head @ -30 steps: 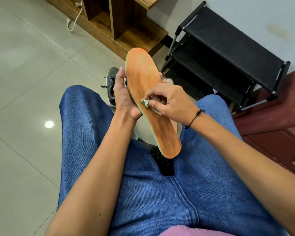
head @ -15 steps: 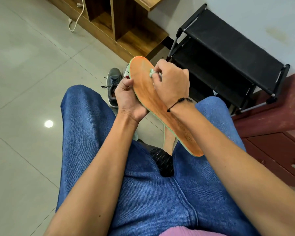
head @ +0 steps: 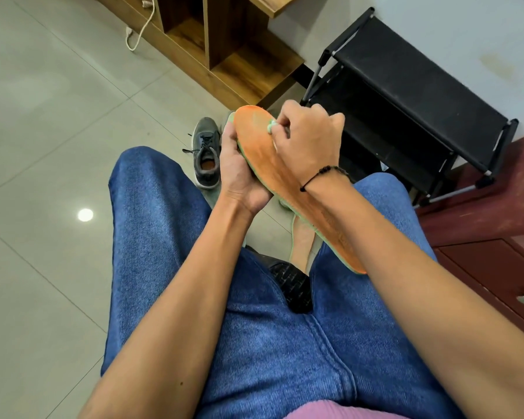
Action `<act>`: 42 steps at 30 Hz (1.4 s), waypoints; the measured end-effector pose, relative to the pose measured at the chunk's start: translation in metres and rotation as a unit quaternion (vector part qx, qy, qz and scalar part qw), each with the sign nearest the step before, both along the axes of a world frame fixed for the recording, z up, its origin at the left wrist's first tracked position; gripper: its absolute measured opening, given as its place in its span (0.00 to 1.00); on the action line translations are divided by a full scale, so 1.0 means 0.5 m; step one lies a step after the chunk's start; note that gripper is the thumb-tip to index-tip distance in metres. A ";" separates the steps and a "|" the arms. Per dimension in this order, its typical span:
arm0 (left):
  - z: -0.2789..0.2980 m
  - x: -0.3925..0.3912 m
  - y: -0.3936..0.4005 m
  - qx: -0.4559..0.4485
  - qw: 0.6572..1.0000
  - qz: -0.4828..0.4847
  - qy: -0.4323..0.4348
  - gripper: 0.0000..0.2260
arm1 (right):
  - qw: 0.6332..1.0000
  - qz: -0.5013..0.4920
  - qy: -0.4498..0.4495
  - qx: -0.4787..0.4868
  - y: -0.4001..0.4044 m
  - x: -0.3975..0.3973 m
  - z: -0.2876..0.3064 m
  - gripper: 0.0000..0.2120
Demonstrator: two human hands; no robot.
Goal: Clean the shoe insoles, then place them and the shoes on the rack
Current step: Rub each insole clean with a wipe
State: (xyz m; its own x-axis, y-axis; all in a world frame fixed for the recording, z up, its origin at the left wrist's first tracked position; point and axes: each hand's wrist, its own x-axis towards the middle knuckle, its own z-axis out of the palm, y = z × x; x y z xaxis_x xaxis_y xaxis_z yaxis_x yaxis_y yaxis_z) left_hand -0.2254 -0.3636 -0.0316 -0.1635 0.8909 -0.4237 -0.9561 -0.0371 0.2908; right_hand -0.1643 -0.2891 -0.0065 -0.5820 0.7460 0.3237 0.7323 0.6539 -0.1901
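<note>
The left hand [head: 239,173] reaches in from below with its forearm angled up across the left thigh, fingers curled round the left edge of an orange insole [head: 273,167] and gripping it from beneath. The insole slants from its toe end, high and far from the body, down to its heel end over the right thigh; a green rim shows along its lower edge. The right hand [head: 307,140] crosses over the insole from the right, wrist bent, knuckles up, fingers curled and pinching a small pale wad of cloth [head: 271,127] against the toe end of the orange surface. A beaded bracelet [head: 324,172] circles that wrist.

On the tiled floor [head: 52,122], just beyond the left hand, a grey shoe [head: 206,152] stands with its opening up. A second insole [head: 301,237] lies on the floor between the knees, partly hidden. The black shoe rack [head: 406,95] stands to the right and farther off, against the wall, its shelves bare, with a dark red cabinet [head: 496,237] beside it. Open floor spreads to the left of the legs; a wooden shelf unit [head: 224,46] borders it at the far side.
</note>
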 end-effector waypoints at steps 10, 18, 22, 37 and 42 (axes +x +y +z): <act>-0.018 -0.005 0.014 -0.020 0.999 0.018 -0.040 0.26 | 0.969 0.160 0.111 -0.150 -0.044 -0.019 -0.003 0.06; -0.005 0.002 0.008 0.006 1.000 0.013 0.004 0.28 | 0.999 0.022 0.028 -0.015 0.024 -0.024 0.004 0.07; -0.007 -0.005 0.009 -0.003 1.000 0.003 0.005 0.27 | 0.987 0.098 0.075 -0.104 0.006 -0.034 0.002 0.06; -0.003 0.001 0.005 0.011 1.000 -0.016 -0.002 0.26 | 0.992 0.114 0.015 -0.045 0.019 -0.034 0.017 0.07; -0.003 -0.009 0.002 0.003 1.000 -0.019 -0.011 0.25 | 0.986 0.123 0.058 -0.096 0.008 -0.040 0.006 0.07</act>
